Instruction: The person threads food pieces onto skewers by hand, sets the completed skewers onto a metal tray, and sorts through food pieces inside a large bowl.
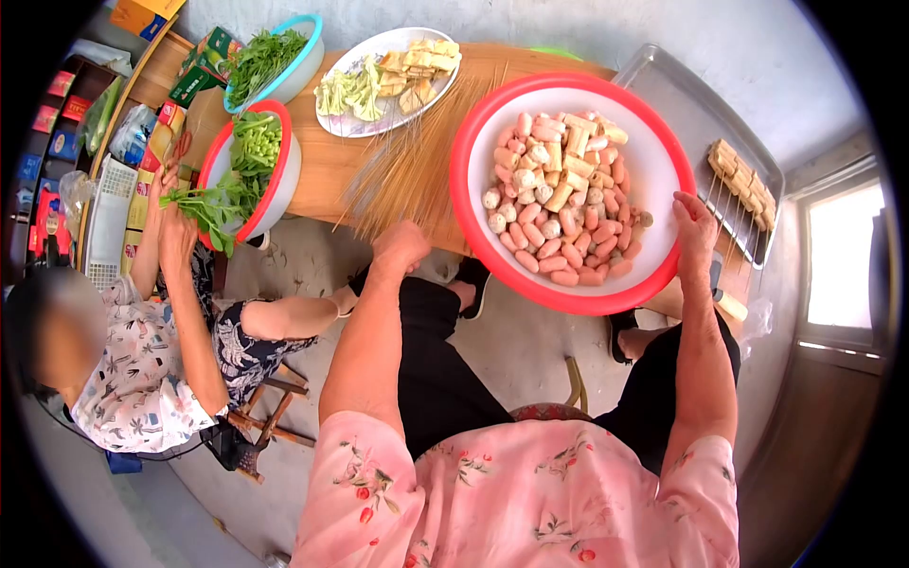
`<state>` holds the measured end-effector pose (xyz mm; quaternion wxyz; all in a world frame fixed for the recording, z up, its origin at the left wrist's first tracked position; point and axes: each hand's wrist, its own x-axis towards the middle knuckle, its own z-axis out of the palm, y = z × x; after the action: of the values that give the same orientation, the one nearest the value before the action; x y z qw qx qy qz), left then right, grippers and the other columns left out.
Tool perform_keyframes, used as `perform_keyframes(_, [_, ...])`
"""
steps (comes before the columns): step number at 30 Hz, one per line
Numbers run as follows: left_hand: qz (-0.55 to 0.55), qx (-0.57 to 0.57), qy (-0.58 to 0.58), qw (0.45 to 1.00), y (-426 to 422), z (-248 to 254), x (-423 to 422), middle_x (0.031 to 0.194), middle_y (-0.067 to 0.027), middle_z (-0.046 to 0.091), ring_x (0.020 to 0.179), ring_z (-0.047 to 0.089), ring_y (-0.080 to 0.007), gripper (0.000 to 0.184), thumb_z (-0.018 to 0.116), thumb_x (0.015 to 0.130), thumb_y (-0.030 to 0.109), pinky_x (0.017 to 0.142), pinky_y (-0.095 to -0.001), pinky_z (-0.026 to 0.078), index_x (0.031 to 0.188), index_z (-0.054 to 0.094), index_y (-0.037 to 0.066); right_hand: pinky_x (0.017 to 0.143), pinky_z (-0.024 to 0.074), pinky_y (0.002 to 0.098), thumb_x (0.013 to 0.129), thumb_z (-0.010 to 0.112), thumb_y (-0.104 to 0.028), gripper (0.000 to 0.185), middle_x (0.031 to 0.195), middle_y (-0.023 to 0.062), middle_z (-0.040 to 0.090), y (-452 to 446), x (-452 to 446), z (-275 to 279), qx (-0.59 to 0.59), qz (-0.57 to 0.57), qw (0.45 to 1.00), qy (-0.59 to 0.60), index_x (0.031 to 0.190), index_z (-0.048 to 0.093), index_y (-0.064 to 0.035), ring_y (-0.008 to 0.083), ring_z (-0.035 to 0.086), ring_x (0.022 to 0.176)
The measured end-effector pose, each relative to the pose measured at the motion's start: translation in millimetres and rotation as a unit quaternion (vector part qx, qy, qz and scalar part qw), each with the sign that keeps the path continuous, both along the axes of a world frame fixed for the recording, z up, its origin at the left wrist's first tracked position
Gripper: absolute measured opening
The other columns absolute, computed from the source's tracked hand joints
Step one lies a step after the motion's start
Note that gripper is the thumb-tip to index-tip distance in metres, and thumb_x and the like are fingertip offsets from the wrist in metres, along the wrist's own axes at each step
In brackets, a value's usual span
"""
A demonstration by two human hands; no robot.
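Observation:
A large red-rimmed basin (468, 204) holds a heap of small pink sausages (568, 246), pale rolled pieces (576, 142) and speckled balls. My left hand (402, 248) is closed at the table's front edge, by the near ends of many thin wooden skewers (417, 156) that lie fanned out left of the basin. What it holds, if anything, is hidden. At the basin's right rim is my right hand (696, 227), its fingers pressed together; anything between them is too small to name.
A metal tray (653, 85) at right carries filled skewers (743, 180). An oval plate (355, 52) of cut food stands behind the skewers. At left, a seated person (142, 369) handles greens (204, 204) over a second red-rimmed basin (287, 161), beside a blue-rimmed one (308, 71).

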<state>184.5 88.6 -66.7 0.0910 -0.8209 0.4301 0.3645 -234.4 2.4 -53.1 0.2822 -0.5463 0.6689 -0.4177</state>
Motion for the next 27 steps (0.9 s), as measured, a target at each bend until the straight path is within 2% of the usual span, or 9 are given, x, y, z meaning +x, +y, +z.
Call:
perform_keyframes(4, [0.043, -0.102, 0.176, 0.978, 11.3, 16.2, 18.6, 0.053, -0.0081, 0.058, 0.04, 0.051, -0.0127, 0.015, 0.058, 0.073, 0.011, 0.042, -0.027, 0.042, 0.064, 0.062, 0.0, 0.08, 0.0464, 0.031, 0.083, 0.059, -0.016, 0.026, 0.093, 0.0126, 0.066, 0.6, 0.8, 1.5, -0.003, -0.001, 1.0, 0.011, 0.103, 0.066, -0.0017, 0.019, 0.061, 0.086])
perform_keyframes(6, [0.135, -0.219, 0.317, 0.913, 18.1, 37.3, 16.2, 0.05, -0.0044, 0.054, 0.037, 0.044, -0.0099, 0.014, 0.061, 0.071, 0.012, 0.036, -0.0238, 0.035, 0.062, 0.061, 0.001, 0.081, 0.0465, 0.0321, 0.082, 0.06, -0.016, 0.025, 0.094, 0.0136, 0.065, -2.0, -1.9, -8.4, -0.014, -0.007, 0.999, 0.03, 0.103, 0.066, -0.0024, 0.0212, 0.061, 0.087])
perform_keyframes(11, [0.236, -0.311, 0.435, 0.811, 18.6, 55.8, 13.9, 0.05, -0.0037, 0.052, 0.037, 0.04, -0.0088, 0.015, 0.061, 0.073, 0.013, 0.035, -0.0192, 0.028, 0.062, 0.059, 0.002, 0.087, 0.0443, 0.0347, 0.081, 0.062, -0.016, 0.021, 0.107, 0.0147, 0.058, 4.3, 3.5, 0.1, -0.054, -0.029, 0.994, 0.095, 0.098, 0.067, -0.0056, 0.0262, 0.057, 0.098])
perform_keyframes(13, [0.266, -0.353, 0.534, 0.721, 18.4, 60.4, 9.1, 0.05, -0.004, 0.05, 0.037, 0.039, -0.0086, 0.019, 0.059, 0.076, 0.016, 0.035, -0.0196, 0.028, 0.063, 0.058, 0.002, 0.09, 0.0419, 0.0369, 0.079, 0.064, -0.015, 0.019, 0.112, 0.0147, 0.056, 4.9, 7.8, -0.6, -0.083, -0.052, 0.988, 0.116, 0.096, 0.067, -0.0072, 0.0293, 0.053, 0.103])
perform_keyframes(17, [0.255, -0.34, 0.66, 0.619, 15.3, 61.5, -4.2, 0.052, -0.0056, 0.05, 0.039, 0.04, -0.0112, 0.021, 0.057, 0.083, 0.016, 0.037, -0.0203, 0.03, 0.068, 0.056, 0.002, 0.092, 0.0399, 0.0406, 0.076, 0.067, -0.01, 0.021, 0.111, 0.0149, 0.056, 10.9, 22.5, 15.6, -0.215, -0.054, 0.941, 0.255, 0.097, 0.066, -0.0099, 0.0333, 0.05, 0.106])
perform_keyframes(20, [0.183, -0.282, 0.743, 0.578, 8.3, 66.1, -33.7, 0.052, -0.0065, 0.049, 0.038, 0.04, -0.0116, 0.022, 0.054, 0.087, 0.016, 0.037, -0.0228, 0.03, 0.072, 0.055, 0.0, 0.087, 0.0439, 0.0384, 0.077, 0.066, -0.007, 0.026, 0.11, 0.0148, 0.056, 13.6, 40.6, 22.9, -0.259, 0.008, 0.949, 0.18, 0.102, 0.064, -0.0109, 0.0324, 0.053, 0.102])
perform_keyframes(21, [0.203, -0.253, 0.754, 0.572, 6.8, 70.3, -49.9, 0.051, -0.0062, 0.048, 0.038, 0.04, -0.0118, 0.017, 0.053, 0.085, 0.011, 0.037, -0.0229, 0.03, 0.073, 0.054, -0.002, 0.086, 0.0453, 0.0375, 0.076, 0.066, -0.005, 0.028, 0.109, 0.015, 0.057, 16.5, 49.0, 30.7, -0.264, 0.033, 0.953, 0.145, 0.104, 0.064, -0.0114, 0.0322, 0.054, 0.101])
perform_keyframes(25, [0.127, -0.17, 0.674, 0.708, 9.7, 107.4, -121.3, 0.05, -0.0078, 0.051, 0.034, 0.041, -0.0122, 0.016, 0.053, 0.078, 0.004, 0.033, -0.0213, 0.031, 0.063, 0.054, 0.0, 0.081, 0.0462, 0.0397, 0.075, 0.062, 0.002, 0.057, 0.108, 0.0156, 0.055, 34.0, 76.9, 70.4, -0.251, 0.152, 0.951, 0.092, 0.128, 0.049, -0.0143, 0.0334, 0.055, 0.096])
perform_keyframes(27, [0.09, -0.108, 0.68, 0.72, 10.4, 115.3, -148.1, 0.049, -0.0081, 0.052, 0.035, 0.045, -0.0118, 0.019, 0.055, 0.077, 0.005, 0.033, -0.0195, 0.033, 0.059, 0.054, 0.0, 0.079, 0.0457, 0.0391, 0.072, 0.063, 0.003, 0.066, 0.104, 0.0154, 0.055, 29.5, 77.4, 65.6, -0.281, 0.189, 0.931, 0.135, 0.132, 0.044, -0.0146, 0.0337, 0.054, 0.092])
